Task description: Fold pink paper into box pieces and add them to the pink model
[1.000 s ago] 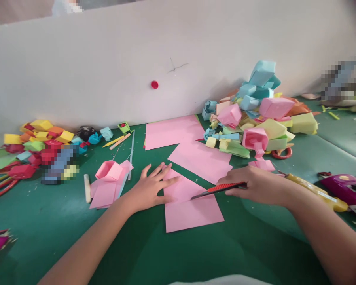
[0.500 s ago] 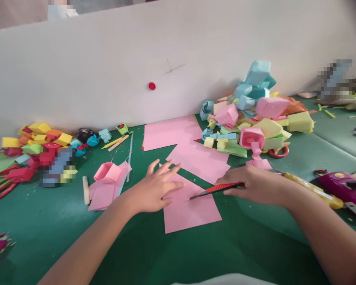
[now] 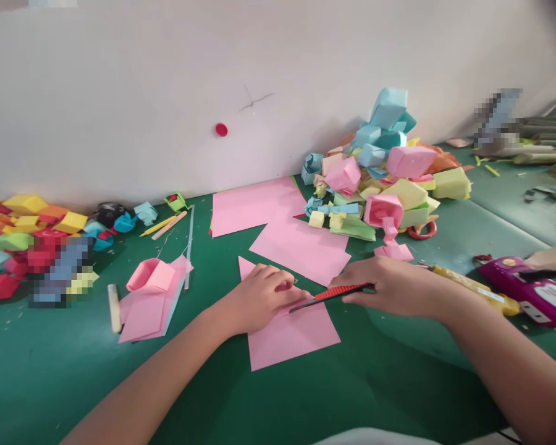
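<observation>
My right hand (image 3: 380, 284) is closed around a red and black utility knife (image 3: 345, 292), its blade pointing left. The blade lies along the middle of a pink paper sheet (image 3: 296, 340) on the table. Over the sheet's upper half, my left hand (image 3: 264, 296) has its fingers curled together on the paper, fingertips close to the blade; they cover part of the sheet. Just beyond lies a second pink sheet (image 3: 301, 247), and behind it more pink paper (image 3: 254, 207) against the white board.
A heap of folded paper pieces (image 3: 380, 179) stands at the right, beside a yellow-handled tool (image 3: 477, 288) and a purple device (image 3: 528, 290). To the left are a folded pink paper piece (image 3: 151, 276), a glue stick (image 3: 114, 309) and colourful paper cubes (image 3: 28, 222). A white board (image 3: 143, 93) closes off the back.
My left hand's spread fingers have curled in and moved right, toward the blade. The knife stays at the sheet's middle in my right hand. The view has shifted slightly to the right.
</observation>
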A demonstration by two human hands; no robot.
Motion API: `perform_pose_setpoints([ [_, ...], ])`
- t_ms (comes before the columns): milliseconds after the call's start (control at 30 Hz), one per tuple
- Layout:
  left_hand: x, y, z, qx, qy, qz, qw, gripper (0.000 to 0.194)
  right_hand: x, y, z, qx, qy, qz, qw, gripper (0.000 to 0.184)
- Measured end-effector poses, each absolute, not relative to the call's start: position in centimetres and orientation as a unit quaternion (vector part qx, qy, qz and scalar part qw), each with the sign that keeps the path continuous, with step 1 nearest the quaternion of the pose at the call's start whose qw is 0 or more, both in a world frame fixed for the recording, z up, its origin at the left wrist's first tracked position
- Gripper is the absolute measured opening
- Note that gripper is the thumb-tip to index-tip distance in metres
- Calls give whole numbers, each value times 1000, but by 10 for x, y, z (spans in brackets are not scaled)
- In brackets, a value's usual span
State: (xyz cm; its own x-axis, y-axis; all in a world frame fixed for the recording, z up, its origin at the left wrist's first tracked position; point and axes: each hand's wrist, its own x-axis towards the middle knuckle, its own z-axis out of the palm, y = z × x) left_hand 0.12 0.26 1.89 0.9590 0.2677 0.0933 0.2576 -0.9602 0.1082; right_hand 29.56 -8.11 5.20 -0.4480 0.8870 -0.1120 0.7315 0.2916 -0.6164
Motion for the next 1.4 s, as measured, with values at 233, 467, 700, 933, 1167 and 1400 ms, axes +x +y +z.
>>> perform_pose_setpoints([
  [233,1,1,16,989,142,36,35,41,297,-77,55,-491,-808,309,105,33],
  [467,1,2,12,987,147,39,43,41,304,-78,54,-495,-806,301,120,32],
  [700,1,1,10,988,146,42,36,43,312,-79,55,-497,-805,304,108,34],
  [933,1,3,7,988,144,49,33,44,316,-80,57,-491,-814,293,107,35],
  [1167,1,3,5,988,145,45,29,50,319,-82,57,-503,-807,294,103,35],
  [1400,0,3,6,988,145,40,26,50,322,-82,65,-503,-815,278,75,37],
])
